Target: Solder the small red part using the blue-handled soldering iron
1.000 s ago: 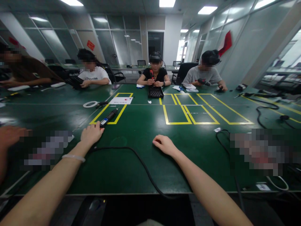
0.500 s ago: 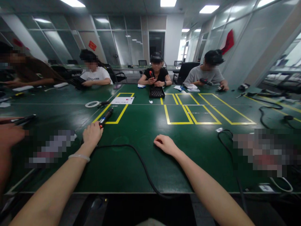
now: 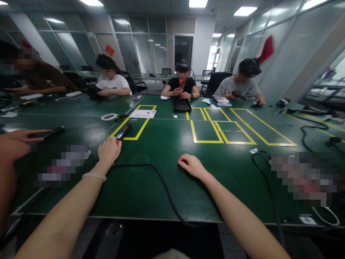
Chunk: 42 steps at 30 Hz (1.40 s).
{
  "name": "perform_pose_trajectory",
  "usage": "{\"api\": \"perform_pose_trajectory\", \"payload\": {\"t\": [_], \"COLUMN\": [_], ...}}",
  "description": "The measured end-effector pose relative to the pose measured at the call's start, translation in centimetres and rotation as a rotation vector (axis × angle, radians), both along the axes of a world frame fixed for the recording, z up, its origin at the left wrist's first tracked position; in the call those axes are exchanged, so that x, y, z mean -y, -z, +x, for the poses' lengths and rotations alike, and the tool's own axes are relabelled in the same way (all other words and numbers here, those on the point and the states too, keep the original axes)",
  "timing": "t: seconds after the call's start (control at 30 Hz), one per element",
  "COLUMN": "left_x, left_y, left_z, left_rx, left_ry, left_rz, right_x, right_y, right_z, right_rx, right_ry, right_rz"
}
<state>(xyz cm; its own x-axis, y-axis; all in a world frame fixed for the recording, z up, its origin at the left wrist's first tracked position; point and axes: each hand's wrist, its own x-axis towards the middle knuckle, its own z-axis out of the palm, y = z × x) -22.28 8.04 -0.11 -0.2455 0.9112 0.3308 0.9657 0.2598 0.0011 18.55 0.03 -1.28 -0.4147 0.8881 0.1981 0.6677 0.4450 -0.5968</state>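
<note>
My left hand (image 3: pixel 109 153) is closed around the rear of a black corded cylindrical tool (image 3: pixel 124 132) with blue and orange parts, whose exact kind I cannot make out. The tool lies low over the table, its front end pointing away and to the right, inside a yellow tape outline. A black cable (image 3: pixel 159 176) runs from near this hand across to the table's front edge. My right hand (image 3: pixel 192 166) rests on the green tabletop (image 3: pixel 151 201), fingers curled in loosely, with nothing visible in it.
Yellow tape outlines (image 3: pixel 208 141) mark the table, with a white paper (image 3: pixel 142 114) on the left one. A black tray (image 3: pixel 182 105) stands before a person opposite. Cables (image 3: pixel 262 176) lie at right. At far left, a co-worker's hand (image 3: pixel 24 136) holds a dark object (image 3: pixel 55 132).
My view has shifted slightly, and both my hands keep nearly the same place and pose. At left, the co-worker's hand and dark object have moved right.
</note>
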Motion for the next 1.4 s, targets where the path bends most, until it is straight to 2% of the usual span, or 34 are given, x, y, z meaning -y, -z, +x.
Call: {"api": "perform_pose_trajectory", "payload": {"t": [0.5,0.8,1.1,1.4], "left_x": [-0.5,-0.2,0.2,0.7], "left_y": [0.3,0.0,0.1,-0.7], "left_z": [-0.3,-0.4,-0.7,-0.2], "left_rx": [0.038,-0.017,-0.042,0.049], "left_ry": [0.003,-0.013,-0.081,-0.135], "left_rz": [0.048,0.003,-0.003,-0.077], "right_x": [-0.1,0.0,0.0,0.1], "right_y": [0.2,0.0,0.0,-0.1], "right_z": [0.1,0.1,0.1,0.1], "right_rx": [0.020,0.025,0.021,0.027], "right_ry": [-0.005,-0.009,-0.016,-0.020], "right_rz": [0.003,0.008,0.005,0.018]}}
